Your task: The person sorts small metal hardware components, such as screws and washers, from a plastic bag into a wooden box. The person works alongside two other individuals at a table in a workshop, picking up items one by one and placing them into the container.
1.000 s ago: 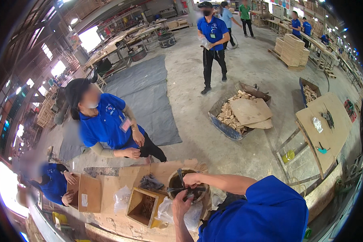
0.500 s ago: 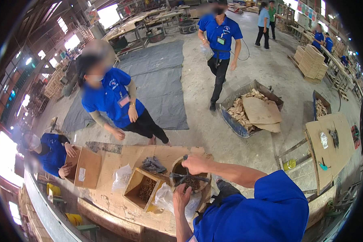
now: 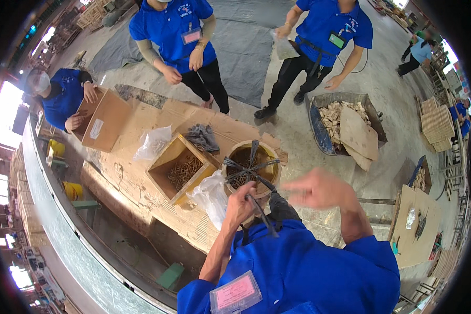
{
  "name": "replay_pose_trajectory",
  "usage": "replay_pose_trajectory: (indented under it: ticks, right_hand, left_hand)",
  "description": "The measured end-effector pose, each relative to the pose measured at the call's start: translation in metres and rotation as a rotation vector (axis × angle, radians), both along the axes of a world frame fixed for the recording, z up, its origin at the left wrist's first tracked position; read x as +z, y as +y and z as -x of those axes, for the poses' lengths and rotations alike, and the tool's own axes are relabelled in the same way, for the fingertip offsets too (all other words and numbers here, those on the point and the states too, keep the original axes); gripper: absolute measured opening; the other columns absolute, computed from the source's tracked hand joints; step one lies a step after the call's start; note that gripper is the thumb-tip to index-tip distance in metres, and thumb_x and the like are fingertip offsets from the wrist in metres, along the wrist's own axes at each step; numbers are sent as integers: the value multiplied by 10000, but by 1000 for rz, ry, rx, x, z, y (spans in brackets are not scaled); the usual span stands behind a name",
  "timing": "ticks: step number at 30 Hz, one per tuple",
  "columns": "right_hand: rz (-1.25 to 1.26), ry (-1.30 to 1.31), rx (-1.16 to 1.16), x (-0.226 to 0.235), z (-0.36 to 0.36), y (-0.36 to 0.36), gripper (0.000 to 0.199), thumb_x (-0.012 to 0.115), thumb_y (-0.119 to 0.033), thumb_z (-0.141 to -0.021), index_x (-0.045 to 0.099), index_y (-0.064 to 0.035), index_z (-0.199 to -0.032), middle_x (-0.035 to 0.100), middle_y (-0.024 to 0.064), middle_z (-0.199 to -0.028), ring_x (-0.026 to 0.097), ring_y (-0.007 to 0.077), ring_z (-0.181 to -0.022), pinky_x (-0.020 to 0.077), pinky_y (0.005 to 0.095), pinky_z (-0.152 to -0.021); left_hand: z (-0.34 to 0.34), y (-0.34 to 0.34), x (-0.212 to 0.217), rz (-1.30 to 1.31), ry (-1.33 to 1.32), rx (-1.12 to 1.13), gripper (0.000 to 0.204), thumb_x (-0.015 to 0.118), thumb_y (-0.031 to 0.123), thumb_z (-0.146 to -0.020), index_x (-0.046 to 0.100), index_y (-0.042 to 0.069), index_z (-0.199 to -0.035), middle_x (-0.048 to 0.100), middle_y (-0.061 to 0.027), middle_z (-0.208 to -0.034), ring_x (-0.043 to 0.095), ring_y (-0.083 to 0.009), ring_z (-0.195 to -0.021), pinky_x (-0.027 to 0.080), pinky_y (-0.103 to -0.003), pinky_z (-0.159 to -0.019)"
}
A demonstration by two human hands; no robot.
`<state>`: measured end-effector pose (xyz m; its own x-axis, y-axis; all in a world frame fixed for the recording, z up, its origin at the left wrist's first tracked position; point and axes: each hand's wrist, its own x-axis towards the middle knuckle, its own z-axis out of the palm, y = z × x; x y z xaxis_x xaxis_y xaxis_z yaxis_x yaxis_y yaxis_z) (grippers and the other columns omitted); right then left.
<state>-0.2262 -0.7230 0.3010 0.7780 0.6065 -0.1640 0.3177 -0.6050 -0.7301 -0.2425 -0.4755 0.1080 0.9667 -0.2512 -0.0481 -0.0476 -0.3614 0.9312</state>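
My left hand (image 3: 239,205) is closed around a dark, strap-like strip (image 3: 262,215) that hangs toward my shirt. My right hand (image 3: 319,189), smeared by motion, is raised to the right of a round tub (image 3: 278,170); its grip is unclear. Black bands (image 3: 249,170) cross over the tub's mouth and meet in the middle, with brown screw-like pieces (image 3: 239,180) beneath them. A clear plastic bag (image 3: 210,196) lies against the tub's near left side. To the left, a wooden box (image 3: 208,166) holds more brown screws (image 3: 184,171).
Grey gloves or cloth (image 3: 202,137) and another plastic bag (image 3: 153,142) lie on the cardboard-covered table (image 3: 121,157). A co-worker at far left handles a brown box (image 3: 107,119). Two people stand beyond the table. A bin of wood scraps (image 3: 345,123) stands at right.
My view has tilted down. Both hands have come away from the tub, the left toward my body with the dark strip, the right to the side. The person with a bag has walked closer.
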Motion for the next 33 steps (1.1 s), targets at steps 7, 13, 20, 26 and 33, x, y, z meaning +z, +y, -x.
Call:
replay_pose_trajectory:
  ticks: [7,13,20,26,33]
  right_hand:
    - [85,423,-402,-198,-71,36,203,506,-122,-946,629,9,-1039,680,127,-800,700,198,-668,550,346,-558]
    - [-76,850,-389,-223,-93,68,285,488,-131,-937,617,-14,-1163,652,103,-868,638,186,-640,599,396,-612]
    - [-144,869,-361,-241,-91,47,161,548,-128,-944,609,-47,-1068,569,25,-821,550,123,-622,571,340,-607]
    - [-150,904,-331,-239,-93,51,196,604,-189,-923,616,-23,-1025,603,42,-812,626,151,-713,574,345,-635]
    - [-104,835,-331,-235,-89,49,314,712,-294,-869,637,-10,-981,640,70,-834,633,158,-719,577,346,-657]
  left_hand:
    - [-26,-9,-25,-406,-120,-89,191,537,67,-769,575,-10,-939,636,-223,-1016,601,-414,-942,489,-491,-860]
    - [-58,-5,-53,-438,10,-243,261,523,124,-760,554,-23,-974,617,-274,-993,581,-455,-983,461,-524,-870]
    - [-58,-5,-39,-271,124,-260,261,529,127,-780,568,-27,-987,610,-301,-1026,578,-474,-1012,454,-523,-880]
    - [-50,-7,-46,-357,-2,-165,209,542,97,-815,623,-21,-967,637,-270,-1017,588,-462,-1000,493,-477,-830]
    - [-30,-4,-34,-72,-106,-89,311,672,151,-819,656,-4,-1088,643,-237,-1119,629,-397,-1045,504,-417,-895]
